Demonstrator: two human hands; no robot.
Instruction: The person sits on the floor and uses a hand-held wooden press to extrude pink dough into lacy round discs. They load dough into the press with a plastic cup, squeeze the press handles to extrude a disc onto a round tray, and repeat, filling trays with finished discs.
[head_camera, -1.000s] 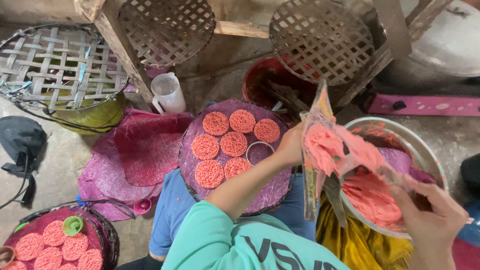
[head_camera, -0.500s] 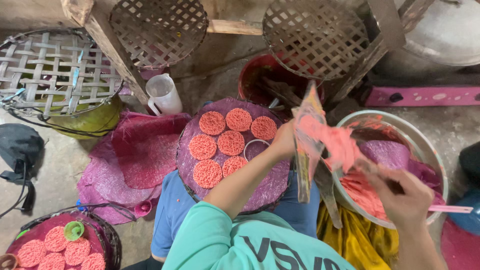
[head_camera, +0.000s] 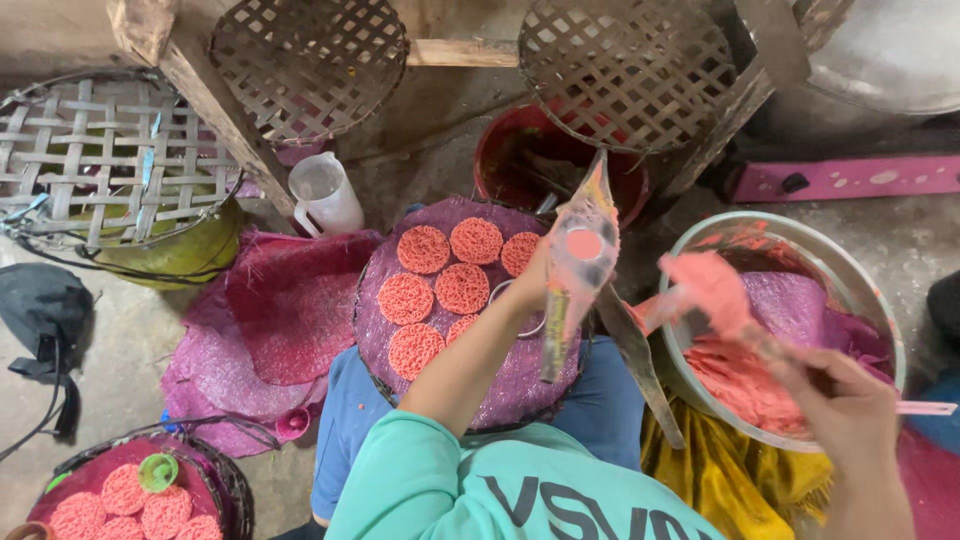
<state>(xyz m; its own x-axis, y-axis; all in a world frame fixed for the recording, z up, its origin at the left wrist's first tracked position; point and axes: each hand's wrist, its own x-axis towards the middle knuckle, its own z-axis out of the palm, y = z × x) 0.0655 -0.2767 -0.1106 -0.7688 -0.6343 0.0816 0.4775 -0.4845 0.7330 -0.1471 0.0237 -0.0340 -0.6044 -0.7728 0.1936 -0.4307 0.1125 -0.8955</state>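
My left hand (head_camera: 532, 290) grips a clear plastic piping bag (head_camera: 580, 262), smeared and filled with pink dough, upright over a round tray (head_camera: 520, 380) lined with purple mesh on my lap. Several round pink noodle discs (head_camera: 462, 288) lie on the mesh beside a small ring (head_camera: 512, 310). My right hand (head_camera: 850, 420) holds a thin pink spatula (head_camera: 925, 408) whose far end carries a blurred lump of pink dough (head_camera: 712, 285) above a large metal bowl (head_camera: 760, 232) holding more pink dough (head_camera: 745, 375).
A red bucket (head_camera: 520, 160) and a white jug (head_camera: 325, 195) stand beyond the tray. Woven bamboo trays (head_camera: 110, 160) lean and lie around a wooden post (head_camera: 210, 100). Another tray of pink discs (head_camera: 140, 490) sits at bottom left. Purple mesh (head_camera: 280, 310) covers the floor.
My right hand has drawn away from the bag, down and to the right, with a lump of dough on the spatula. The bag now stands more upright in my left hand.
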